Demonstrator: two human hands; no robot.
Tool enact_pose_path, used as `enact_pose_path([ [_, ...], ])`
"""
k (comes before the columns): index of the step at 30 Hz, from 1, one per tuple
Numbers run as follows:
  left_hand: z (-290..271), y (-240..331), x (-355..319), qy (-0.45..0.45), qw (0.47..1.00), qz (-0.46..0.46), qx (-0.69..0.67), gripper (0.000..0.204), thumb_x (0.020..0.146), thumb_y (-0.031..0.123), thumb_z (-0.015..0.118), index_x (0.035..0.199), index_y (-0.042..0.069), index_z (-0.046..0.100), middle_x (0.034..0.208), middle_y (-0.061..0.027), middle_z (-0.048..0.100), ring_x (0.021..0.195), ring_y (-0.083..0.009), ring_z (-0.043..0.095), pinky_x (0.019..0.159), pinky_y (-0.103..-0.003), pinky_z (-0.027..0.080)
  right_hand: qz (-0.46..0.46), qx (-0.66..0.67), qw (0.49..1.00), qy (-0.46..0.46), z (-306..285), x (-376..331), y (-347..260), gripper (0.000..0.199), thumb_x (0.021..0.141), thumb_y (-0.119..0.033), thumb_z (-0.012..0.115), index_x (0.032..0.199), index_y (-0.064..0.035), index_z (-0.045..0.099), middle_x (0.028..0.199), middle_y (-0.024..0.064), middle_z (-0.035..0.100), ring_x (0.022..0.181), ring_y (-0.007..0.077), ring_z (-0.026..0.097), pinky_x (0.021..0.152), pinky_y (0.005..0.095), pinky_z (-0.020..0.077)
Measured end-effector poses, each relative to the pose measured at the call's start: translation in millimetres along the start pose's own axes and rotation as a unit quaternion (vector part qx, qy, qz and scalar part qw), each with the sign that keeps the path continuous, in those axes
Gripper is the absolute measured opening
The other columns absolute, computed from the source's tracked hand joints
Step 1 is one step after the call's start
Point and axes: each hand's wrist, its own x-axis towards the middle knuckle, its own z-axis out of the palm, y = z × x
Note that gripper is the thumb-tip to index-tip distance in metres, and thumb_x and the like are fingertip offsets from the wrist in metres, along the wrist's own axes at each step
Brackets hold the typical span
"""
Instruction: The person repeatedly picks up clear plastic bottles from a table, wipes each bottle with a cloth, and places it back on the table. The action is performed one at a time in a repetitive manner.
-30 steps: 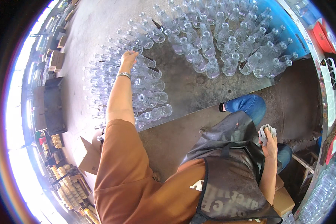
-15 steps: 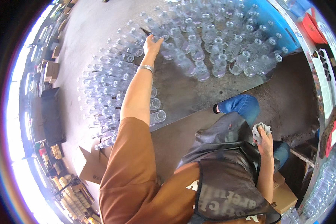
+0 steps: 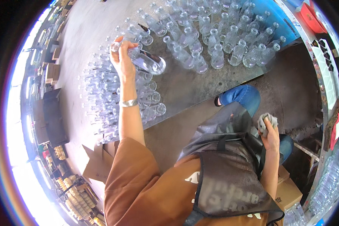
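My left hand (image 3: 123, 62) is closed around the neck of a clear glass bottle (image 3: 151, 63), which is tilted with its base to the right. It is above the left group of standing bottles (image 3: 109, 90), at the edge of a bare strip of the grey work table (image 3: 192, 92). To the right is a second group of clear bottles (image 3: 217, 58). Close to my body, my right hand (image 3: 271, 141) grips a crumpled grey cloth (image 3: 266, 122).
A blue crate (image 3: 277, 22) stands behind the right-hand bottles, with a red basin (image 3: 312, 18) beyond it. Cardboard boxes are at lower left (image 3: 96, 164) and lower right (image 3: 289, 193). More glassware (image 3: 329, 184) lies along the right edge. A dark pointed object (image 3: 143, 28) is among the bottles.
My left hand has drawn back, down and to the left, from the far bottles and now holds a bottle. My right hand, still on the cloth, has shifted only slightly.
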Motion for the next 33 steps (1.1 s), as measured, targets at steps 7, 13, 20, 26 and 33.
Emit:
enact_pose_path([
  [7,81,53,-127,-0.194,0.865,-0.36,-0.289,0.027,0.091,0.03,0.05,0.102,0.006,0.052,0.067,0.0,0.045,0.062,-0.0181,0.052,0.075,-0.039,0.048,-0.026,-0.042,0.981,-0.188,68,-31,-21,0.018,0.084,-0.012,0.064,0.099,-0.0035,0.061,0.086,0.0039,0.064,0.073,0.0114,0.06,0.059,0.0244,0.0472],
  [13,134,51,-209,-0.265,0.799,-0.472,-0.262,0.027,0.091,0.03,0.052,0.101,0.006,0.053,0.068,-0.0017,0.046,0.065,-0.0227,0.058,0.07,-0.037,0.052,-0.106,-0.124,0.962,-0.221,95,-66,-24,0.025,0.08,-0.02,0.069,0.095,-0.0007,0.063,0.085,0.0014,0.062,0.076,0.0072,0.057,0.068,0.0226,0.0463],
  [20,143,55,-222,-0.276,0.784,-0.476,-0.288,0.02,0.092,0.024,0.05,0.099,0.005,0.054,0.066,-0.0024,0.047,0.091,-0.0321,0.063,0.084,-0.044,0.05,-0.232,-0.338,0.894,-0.184,98,-63,-18,0.037,0.074,-0.033,0.072,0.092,-0.0007,0.064,0.084,0.0087,0.064,0.074,0.0141,0.059,0.069,0.0309,0.047],
  [26,145,57,-224,-0.254,0.755,-0.516,-0.315,0.019,0.09,0.018,0.052,0.1,0.001,0.052,0.068,-0.0042,0.05,0.093,-0.0362,0.062,0.081,-0.043,0.049,-0.032,-0.183,0.952,-0.241,90,-59,-22,0.031,0.077,-0.026,0.072,0.094,-0.0008,0.065,0.078,0.0025,0.063,0.071,0.0082,0.057,0.059,0.0256,0.0472],
  [33,150,57,-224,-0.283,0.796,-0.46,-0.272,0.019,0.091,0.021,0.052,0.097,0.003,0.057,0.069,-0.0033,0.051,0.098,-0.0378,0.06,0.092,-0.048,0.045,-0.194,-0.398,0.871,-0.213,94,-58,-28,0.034,0.075,-0.029,0.073,0.093,-0.0009,0.065,0.078,0.0035,0.064,0.071,0.0083,0.058,0.057,0.0243,0.0472],
])
